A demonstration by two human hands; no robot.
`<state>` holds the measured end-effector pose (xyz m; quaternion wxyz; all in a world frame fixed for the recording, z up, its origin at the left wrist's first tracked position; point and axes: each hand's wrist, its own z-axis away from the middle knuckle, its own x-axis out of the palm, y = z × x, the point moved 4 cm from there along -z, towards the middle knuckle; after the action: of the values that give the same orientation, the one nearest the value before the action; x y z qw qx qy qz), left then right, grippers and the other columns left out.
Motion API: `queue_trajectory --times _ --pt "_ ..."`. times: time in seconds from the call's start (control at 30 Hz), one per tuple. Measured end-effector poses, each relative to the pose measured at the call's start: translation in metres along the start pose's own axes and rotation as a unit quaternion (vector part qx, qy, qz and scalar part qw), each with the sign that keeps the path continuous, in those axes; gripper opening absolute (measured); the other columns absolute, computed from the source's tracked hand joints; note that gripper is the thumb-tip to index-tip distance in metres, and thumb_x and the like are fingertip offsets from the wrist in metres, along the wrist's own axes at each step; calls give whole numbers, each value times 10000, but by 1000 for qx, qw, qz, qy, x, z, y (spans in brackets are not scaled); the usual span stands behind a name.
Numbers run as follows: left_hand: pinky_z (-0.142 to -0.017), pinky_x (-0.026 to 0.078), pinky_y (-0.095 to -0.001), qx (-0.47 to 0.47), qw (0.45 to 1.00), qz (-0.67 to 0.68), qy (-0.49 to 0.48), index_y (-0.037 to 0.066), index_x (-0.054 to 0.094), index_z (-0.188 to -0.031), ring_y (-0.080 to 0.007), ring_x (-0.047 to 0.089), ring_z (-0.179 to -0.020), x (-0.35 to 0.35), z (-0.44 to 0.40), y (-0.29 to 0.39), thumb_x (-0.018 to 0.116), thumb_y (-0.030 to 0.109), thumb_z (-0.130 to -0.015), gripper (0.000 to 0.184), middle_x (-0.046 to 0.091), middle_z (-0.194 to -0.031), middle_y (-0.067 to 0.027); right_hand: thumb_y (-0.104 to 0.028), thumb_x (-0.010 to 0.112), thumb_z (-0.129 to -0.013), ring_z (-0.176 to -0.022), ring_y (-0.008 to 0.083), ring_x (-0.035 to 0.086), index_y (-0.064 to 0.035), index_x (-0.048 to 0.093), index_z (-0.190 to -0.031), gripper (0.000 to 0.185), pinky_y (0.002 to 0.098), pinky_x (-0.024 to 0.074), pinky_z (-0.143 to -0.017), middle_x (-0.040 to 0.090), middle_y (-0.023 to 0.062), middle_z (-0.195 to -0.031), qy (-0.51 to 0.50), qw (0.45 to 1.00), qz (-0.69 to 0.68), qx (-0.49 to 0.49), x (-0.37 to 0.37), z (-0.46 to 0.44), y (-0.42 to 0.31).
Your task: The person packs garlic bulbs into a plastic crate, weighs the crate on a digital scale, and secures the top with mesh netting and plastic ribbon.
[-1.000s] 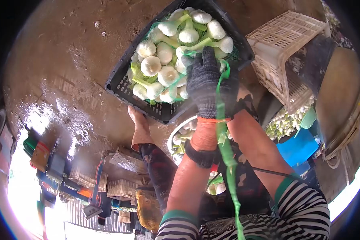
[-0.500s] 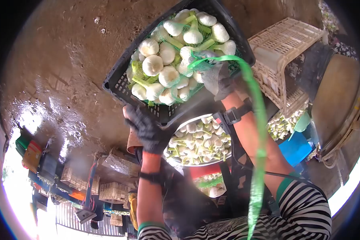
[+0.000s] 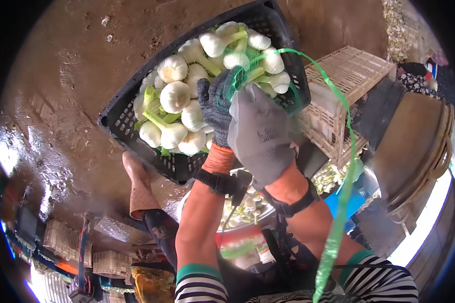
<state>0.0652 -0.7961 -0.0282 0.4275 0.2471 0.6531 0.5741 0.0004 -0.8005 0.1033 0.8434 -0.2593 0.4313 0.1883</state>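
A black plastic crate (image 3: 117,108) holds a green mesh bag (image 3: 241,76) filled with white garlic bulbs (image 3: 175,97) on short green stems. My left hand (image 3: 218,103), in a dark knitted glove, is closed on gathered green mesh over the bulbs. Pressed beside it, my right hand (image 3: 262,134) wears a grey coated glove; its fingers curl away from view around the same gathered mesh. From near the crate's far right side, a shiny green plastic strip (image 3: 345,187) arches past my right arm toward the bottom of the picture.
A basin of loose garlic (image 3: 247,209) lies under my forearms. To the right are an upturned beige crate (image 3: 351,70), a big brown round tub (image 3: 409,146) and a blue container (image 3: 345,202). Wet brown floor (image 3: 60,91) spreads left; more crates (image 3: 68,241) stand lower left.
My left hand has moved from the crate's near edge up to the mesh, meeting my right hand. The right hand has turned its back to the camera. The crate sits further left in view.
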Motion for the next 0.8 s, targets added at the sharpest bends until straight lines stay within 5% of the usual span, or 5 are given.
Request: queue_trajectory --times 0.33,0.4,0.5,0.7,0.8 --pt "-924 411 -447 76 982 -142 94 130 652 -1017 -258 599 -981 -11 -11 12 624 118 -731 288 644 -1022 -81 31 510 -831 -1024 279 564 53 335 -1326 525 355 455 -877 518 206 -1159 164 981 -98 -34 -38 80 82" --pt "-944 394 -448 31 990 -91 106 132 640 -1046 -255 591 -1004 -18 -14 24 623 130 -734 313 640 -1041 -70 3 546 -815 -1146 286 468 56 176 -1381 679 361 379 -974 403 208 -1272 152 850 -474 174 -10 86 133" --pt "-990 347 -433 34 994 -86 65 134 617 -1095 -229 567 -1060 -18 -14 27 568 120 -808 291 630 -1082 -53 14 619 -722 -1229 301 379 51 179 -1371 784 365 300 -1028 333 208 -1356 84 989 -121 3 18 63 153" --pt "-991 332 -416 49 993 -108 -7 138 621 -1080 -208 568 -1040 -21 -13 29 536 128 -850 245 604 -1149 -40 16 671 -674 -993 296 565 -7 491 -1154 513 348 453 -853 588 135 -1079 131 963 -83 -221 15 -18 105" --pt "-925 375 -481 33 988 -144 40 137 524 -1236 -206 591 -887 -10 -20 22 658 229 -667 591 633 -962 -21 43 634 -660 -796 298 610 -17 580 -957 307 335 491 -683 625 135 -913 108 962 -77 -239 7 -29 93"
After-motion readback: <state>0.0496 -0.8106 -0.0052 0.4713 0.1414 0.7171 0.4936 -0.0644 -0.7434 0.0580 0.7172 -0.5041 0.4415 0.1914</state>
